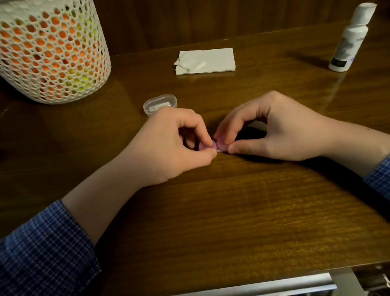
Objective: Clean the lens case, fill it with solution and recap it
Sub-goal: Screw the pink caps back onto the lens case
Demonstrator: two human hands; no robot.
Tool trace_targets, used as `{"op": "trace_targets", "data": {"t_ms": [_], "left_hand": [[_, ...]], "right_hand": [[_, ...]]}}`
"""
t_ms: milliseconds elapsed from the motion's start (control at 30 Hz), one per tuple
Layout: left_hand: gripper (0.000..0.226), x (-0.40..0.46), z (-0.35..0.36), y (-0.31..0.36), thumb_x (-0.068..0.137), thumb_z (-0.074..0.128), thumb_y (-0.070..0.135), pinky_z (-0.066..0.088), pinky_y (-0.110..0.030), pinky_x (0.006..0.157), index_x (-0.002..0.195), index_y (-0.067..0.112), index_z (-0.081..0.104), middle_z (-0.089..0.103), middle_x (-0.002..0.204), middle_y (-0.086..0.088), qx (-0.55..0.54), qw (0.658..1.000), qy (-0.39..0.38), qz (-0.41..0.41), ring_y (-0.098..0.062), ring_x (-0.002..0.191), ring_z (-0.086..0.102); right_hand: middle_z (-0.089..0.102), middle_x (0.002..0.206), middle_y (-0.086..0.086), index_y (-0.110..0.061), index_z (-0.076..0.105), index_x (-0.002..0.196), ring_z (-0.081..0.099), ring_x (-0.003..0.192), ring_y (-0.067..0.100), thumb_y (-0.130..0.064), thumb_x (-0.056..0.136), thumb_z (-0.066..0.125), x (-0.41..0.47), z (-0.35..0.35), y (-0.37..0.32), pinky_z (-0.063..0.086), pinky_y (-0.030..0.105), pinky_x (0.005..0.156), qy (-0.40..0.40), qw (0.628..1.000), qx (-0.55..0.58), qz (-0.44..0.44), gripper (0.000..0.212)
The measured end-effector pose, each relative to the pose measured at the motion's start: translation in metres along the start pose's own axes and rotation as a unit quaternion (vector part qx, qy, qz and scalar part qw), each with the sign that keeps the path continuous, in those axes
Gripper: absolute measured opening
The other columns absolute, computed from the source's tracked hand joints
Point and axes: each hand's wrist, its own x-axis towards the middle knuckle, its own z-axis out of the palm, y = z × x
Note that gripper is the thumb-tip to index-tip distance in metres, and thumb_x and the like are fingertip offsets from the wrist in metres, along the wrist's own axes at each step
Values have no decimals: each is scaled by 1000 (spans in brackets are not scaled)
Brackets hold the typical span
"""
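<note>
Left of the lens case (214, 145), far back, I see a mesh basket (41, 52) of orange and yellow stuff; nearer, a clear box (160, 104), contents unclear. Left hand (170, 147) and right hand (271, 129) each pinch a purple cap. Case looks light, rigid, small, probably slippery; grip caps by their edges. Behind: tissue (207, 62). Far right: capped bottle (350, 42).

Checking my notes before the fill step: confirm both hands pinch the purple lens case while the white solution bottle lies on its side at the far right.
One error: the head view shows the solution bottle standing upright, not lying. Both the left hand and right hand do pinch the purple lens case.
</note>
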Motion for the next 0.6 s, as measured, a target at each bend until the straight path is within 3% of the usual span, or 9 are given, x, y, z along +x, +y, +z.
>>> {"op": "trace_targets", "data": {"t_ms": [333, 467, 600], "left_hand": [[10, 2, 1, -3, 79, 86, 16, 50, -18, 61, 80, 22, 79, 73, 87, 6, 0, 1000, 6, 6, -11, 72, 63], [8, 2, 0, -4, 80, 86, 16, 50, -18, 60, 82, 21, 80, 72, 88, 5, 1, 1000, 8, 7, -12, 71, 64], [8, 1, -2, -2, 79, 87, 19, 59, -28, 66, 84, 22, 82, 75, 88, 5, 4, 1000, 9, 6, -14, 78, 70]], "right_hand": [[73, 99, -5, -19, 79, 86, 71, 96, 12, -31, 78, 84, 2, 8, -4, 57, 37, 91, 37, 999, -22, 8, 15], [76, 111, -7, -14, 80, 89, 70, 107, 4, -17, 83, 82, 0, 4, -3, 54, 26, 100, 8, 1000, -12, -3, 7], [77, 102, -6, -16, 81, 90, 72, 100, 6, -17, 84, 82, 0, 4, -2, 57, 28, 95, 12, 1000, -20, 7, 6]]}}
